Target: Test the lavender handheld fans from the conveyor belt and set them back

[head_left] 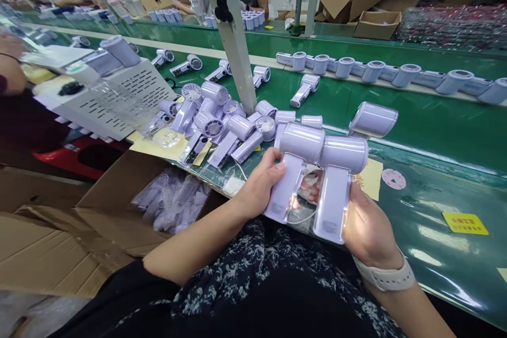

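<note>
Two lavender handheld fans are held side by side over the front edge of the green bench. My left hand [261, 182] is closed around the handle of the left fan [287, 185], thumb on its near face. Around the handle of the right fan [332, 203] wraps my right hand [370, 222], its fingers mostly behind. The two fan heads touch or nearly touch each other. A pile of similar fans [225, 127] lies just left of my hands. Beyond my right hand, one more fan head [373, 119] rests on the bench.
A green conveyor [435, 111] carries spaced fans and a row of fans [374, 71]. A white post [233, 37] rises behind the pile. At left stand a slotted white metal box [134, 95] and a cardboard box [106, 195] holding wrapped parts. Other people work across the line.
</note>
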Action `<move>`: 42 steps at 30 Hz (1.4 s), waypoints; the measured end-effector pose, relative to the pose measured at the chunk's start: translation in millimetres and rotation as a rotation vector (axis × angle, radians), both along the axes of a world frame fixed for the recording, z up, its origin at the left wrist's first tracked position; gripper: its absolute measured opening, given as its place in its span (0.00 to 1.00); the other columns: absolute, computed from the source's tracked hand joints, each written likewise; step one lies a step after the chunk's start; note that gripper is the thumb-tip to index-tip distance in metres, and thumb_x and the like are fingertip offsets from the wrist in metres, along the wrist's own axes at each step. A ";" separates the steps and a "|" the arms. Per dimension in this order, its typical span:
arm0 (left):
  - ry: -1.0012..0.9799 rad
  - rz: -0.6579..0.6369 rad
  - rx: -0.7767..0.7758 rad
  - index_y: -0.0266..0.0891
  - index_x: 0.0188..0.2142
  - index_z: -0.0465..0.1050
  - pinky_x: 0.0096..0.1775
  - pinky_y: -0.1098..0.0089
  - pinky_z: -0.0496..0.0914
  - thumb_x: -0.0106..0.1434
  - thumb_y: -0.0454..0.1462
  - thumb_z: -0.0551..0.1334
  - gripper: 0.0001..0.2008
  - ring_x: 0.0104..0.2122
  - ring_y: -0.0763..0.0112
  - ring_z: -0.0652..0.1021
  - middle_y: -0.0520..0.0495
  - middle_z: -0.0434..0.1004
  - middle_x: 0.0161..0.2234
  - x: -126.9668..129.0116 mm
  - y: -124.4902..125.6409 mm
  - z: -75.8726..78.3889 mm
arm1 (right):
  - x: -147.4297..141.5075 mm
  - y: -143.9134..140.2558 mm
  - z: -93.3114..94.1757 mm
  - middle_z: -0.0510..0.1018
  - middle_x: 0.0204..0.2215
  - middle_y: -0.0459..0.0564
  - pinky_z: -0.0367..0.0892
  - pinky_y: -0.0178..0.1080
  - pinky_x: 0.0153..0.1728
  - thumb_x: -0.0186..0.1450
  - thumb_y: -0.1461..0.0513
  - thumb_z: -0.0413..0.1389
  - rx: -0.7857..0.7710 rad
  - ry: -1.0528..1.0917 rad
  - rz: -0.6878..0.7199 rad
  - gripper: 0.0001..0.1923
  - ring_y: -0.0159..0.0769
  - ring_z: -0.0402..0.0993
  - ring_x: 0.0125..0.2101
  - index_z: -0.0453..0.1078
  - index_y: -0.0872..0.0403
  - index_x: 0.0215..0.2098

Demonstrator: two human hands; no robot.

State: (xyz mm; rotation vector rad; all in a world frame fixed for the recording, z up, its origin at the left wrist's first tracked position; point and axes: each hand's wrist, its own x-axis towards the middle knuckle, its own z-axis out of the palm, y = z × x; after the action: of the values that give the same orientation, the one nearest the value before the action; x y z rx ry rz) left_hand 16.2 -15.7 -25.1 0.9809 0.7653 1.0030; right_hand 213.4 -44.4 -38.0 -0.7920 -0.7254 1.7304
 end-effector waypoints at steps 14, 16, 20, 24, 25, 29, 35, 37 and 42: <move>-0.164 -0.213 -0.095 0.37 0.46 0.73 0.38 0.68 0.74 0.54 0.42 0.77 0.24 0.34 0.67 0.80 0.48 0.78 0.34 6.5 -10.8 30.1 | -0.1 -4.3 38.0 0.80 0.32 0.51 0.79 0.49 0.37 0.68 0.49 0.57 0.045 -0.037 -0.049 0.15 0.43 0.78 0.32 0.79 0.48 0.35; -0.191 -0.245 -0.166 0.35 0.44 0.74 0.37 0.69 0.74 0.54 0.44 0.77 0.23 0.32 0.70 0.79 0.48 0.76 0.33 8.5 -8.4 27.9 | -3.8 -2.1 38.5 0.75 0.26 0.49 0.76 0.46 0.32 0.69 0.48 0.53 0.062 -0.034 -0.014 0.18 0.40 0.71 0.26 0.75 0.49 0.30; -0.280 -0.209 -0.197 0.35 0.42 0.76 0.39 0.69 0.76 0.62 0.48 0.71 0.19 0.34 0.69 0.79 0.45 0.78 0.36 6.8 -5.1 25.6 | -6.3 -3.2 38.7 0.72 0.25 0.49 0.70 0.44 0.26 0.68 0.43 0.51 0.037 -0.020 0.031 0.23 0.39 0.68 0.23 0.73 0.51 0.30; -0.300 -0.236 -0.181 0.36 0.47 0.74 0.40 0.64 0.78 0.63 0.42 0.69 0.16 0.36 0.62 0.83 0.44 0.82 0.41 2.2 -4.2 25.7 | -2.6 -5.9 39.7 0.75 0.25 0.51 0.66 0.41 0.23 0.67 0.44 0.53 0.027 0.004 -0.011 0.20 0.40 0.69 0.24 0.75 0.51 0.34; -0.290 -0.236 -0.164 0.37 0.49 0.73 0.41 0.64 0.78 0.63 0.40 0.68 0.17 0.38 0.61 0.84 0.43 0.83 0.42 1.2 -4.6 26.1 | -1.0 -6.1 39.7 0.75 0.26 0.51 0.66 0.40 0.22 0.67 0.45 0.54 0.030 0.010 -0.032 0.19 0.41 0.70 0.24 0.75 0.50 0.35; -0.182 -0.182 -0.079 0.41 0.57 0.69 0.46 0.61 0.79 0.64 0.35 0.69 0.23 0.44 0.58 0.85 0.43 0.84 0.46 -1.9 -7.0 26.8 | 5.4 -5.5 34.6 0.79 0.29 0.50 0.73 0.45 0.26 0.68 0.48 0.56 0.066 -0.032 -0.155 0.13 0.43 0.74 0.27 0.76 0.47 0.37; -0.038 -0.161 -0.011 0.40 0.51 0.68 0.40 0.66 0.78 0.58 0.43 0.75 0.26 0.41 0.60 0.85 0.43 0.85 0.43 -3.4 -4.9 18.7 | 6.2 -2.7 20.1 0.84 0.40 0.50 0.80 0.48 0.39 0.73 0.51 0.55 0.014 -0.120 -0.298 0.13 0.44 0.82 0.39 0.77 0.46 0.47; -0.040 -0.174 -0.007 0.40 0.48 0.68 0.39 0.67 0.78 0.57 0.45 0.76 0.26 0.40 0.62 0.85 0.44 0.85 0.41 -2.8 -2.9 15.7 | 4.2 -2.6 19.0 0.85 0.40 0.49 0.81 0.47 0.38 0.74 0.51 0.54 -0.020 -0.108 -0.301 0.13 0.43 0.83 0.38 0.77 0.46 0.50; -0.055 -0.166 -0.010 0.40 0.45 0.67 0.37 0.70 0.77 0.54 0.48 0.77 0.28 0.35 0.68 0.83 0.47 0.83 0.38 -0.8 -0.5 13.6 | -0.2 -2.6 21.7 0.86 0.37 0.50 0.82 0.45 0.34 0.73 0.57 0.56 -0.108 -0.068 -0.336 0.11 0.42 0.84 0.33 0.78 0.48 0.49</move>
State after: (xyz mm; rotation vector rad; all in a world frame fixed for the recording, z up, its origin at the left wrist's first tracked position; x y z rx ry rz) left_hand 15.3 -16.1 -11.5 0.9878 0.6319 0.8782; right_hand 213.2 -47.0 -16.2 -0.9905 -0.5129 1.4529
